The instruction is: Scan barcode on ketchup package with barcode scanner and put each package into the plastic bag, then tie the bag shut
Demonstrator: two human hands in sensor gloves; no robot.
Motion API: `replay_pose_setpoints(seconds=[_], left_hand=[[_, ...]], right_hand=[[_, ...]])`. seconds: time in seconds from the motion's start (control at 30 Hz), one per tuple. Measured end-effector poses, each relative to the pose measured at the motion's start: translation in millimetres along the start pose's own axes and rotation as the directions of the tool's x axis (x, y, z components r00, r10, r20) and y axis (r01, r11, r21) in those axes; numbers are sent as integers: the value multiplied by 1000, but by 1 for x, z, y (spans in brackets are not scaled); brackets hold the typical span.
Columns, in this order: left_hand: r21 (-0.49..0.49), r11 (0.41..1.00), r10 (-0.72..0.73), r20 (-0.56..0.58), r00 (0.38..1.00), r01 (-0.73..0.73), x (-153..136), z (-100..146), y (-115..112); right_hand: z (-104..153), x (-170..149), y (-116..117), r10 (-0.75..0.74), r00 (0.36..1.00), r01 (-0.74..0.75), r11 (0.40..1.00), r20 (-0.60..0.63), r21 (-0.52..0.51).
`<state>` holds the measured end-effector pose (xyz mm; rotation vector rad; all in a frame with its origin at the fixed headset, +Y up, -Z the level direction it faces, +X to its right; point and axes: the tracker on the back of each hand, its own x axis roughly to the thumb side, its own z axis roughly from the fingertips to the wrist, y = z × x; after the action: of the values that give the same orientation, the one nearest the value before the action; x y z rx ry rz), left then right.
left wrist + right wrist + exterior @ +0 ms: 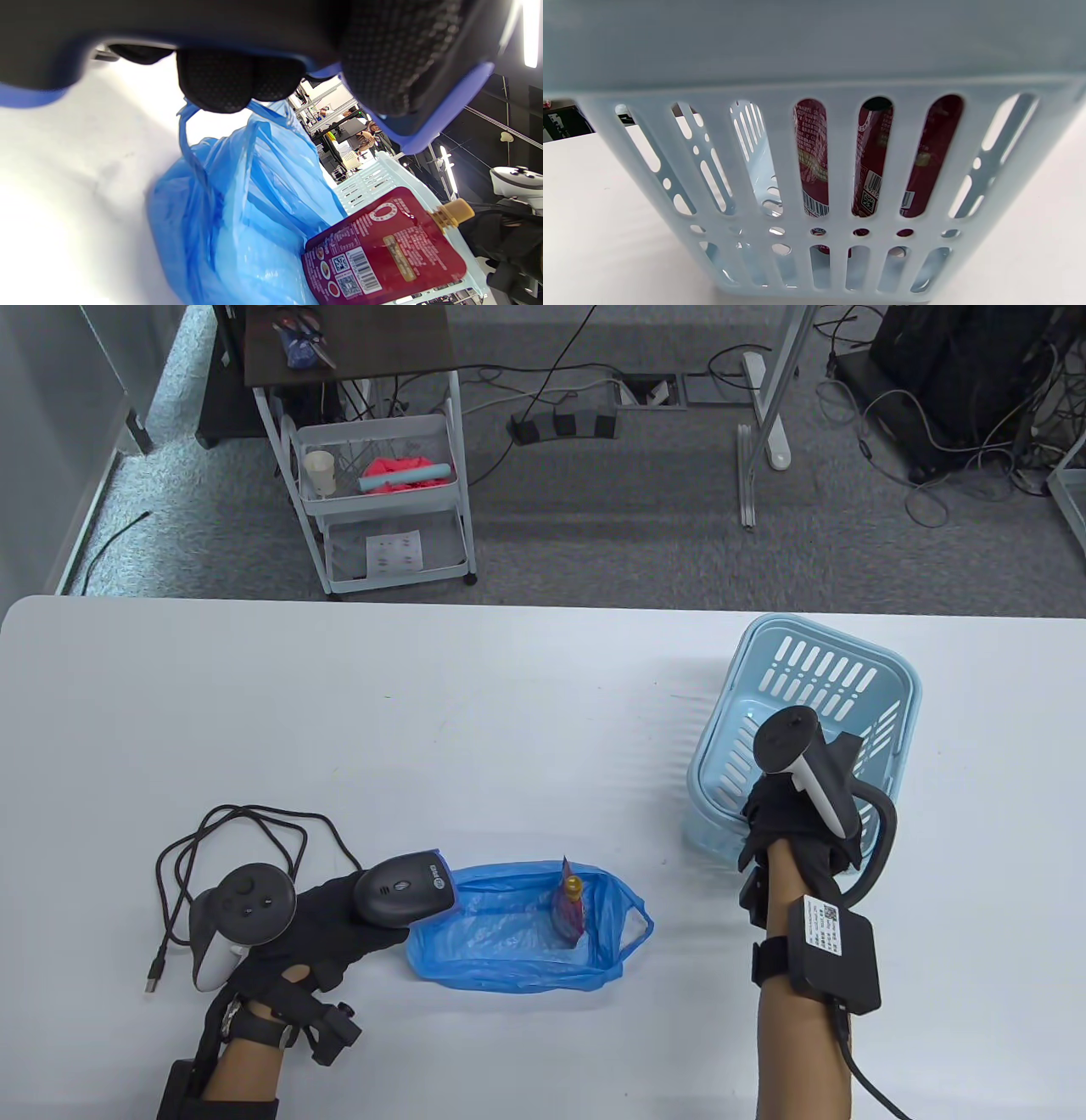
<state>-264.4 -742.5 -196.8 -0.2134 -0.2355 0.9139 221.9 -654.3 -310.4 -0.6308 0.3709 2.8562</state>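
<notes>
Left hand [327, 920] curled in a grip; right hand [793, 814] reaches forward, fingers hidden.

- plastic bag [517, 933]: thin blue film, crinkled, glossy, half see-through
- ketchup package [384, 250]: dark red foil-like pouch, shiny, printed label, tan plastic cap
- barcode scanner [403, 891]: dark grey hard plastic, matt; its cable [229, 848] black, rubbery
- basket [806, 729]: pale blue moulded plastic, smooth, slight sheen, slotted walls
- table [424, 712]: white, smooth, matt
- left hand [327, 933], right hand [793, 819]: black knit cloth gloves, dotted texture
</notes>
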Motion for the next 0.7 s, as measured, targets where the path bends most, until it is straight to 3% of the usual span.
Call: replay_pose_setpoints(seconds=[0.7], left_hand=[[6, 1000, 0, 1, 1000, 0, -1, 0, 1]], right_hand=[[3, -5, -9, -40, 999, 43, 994, 28, -101]])
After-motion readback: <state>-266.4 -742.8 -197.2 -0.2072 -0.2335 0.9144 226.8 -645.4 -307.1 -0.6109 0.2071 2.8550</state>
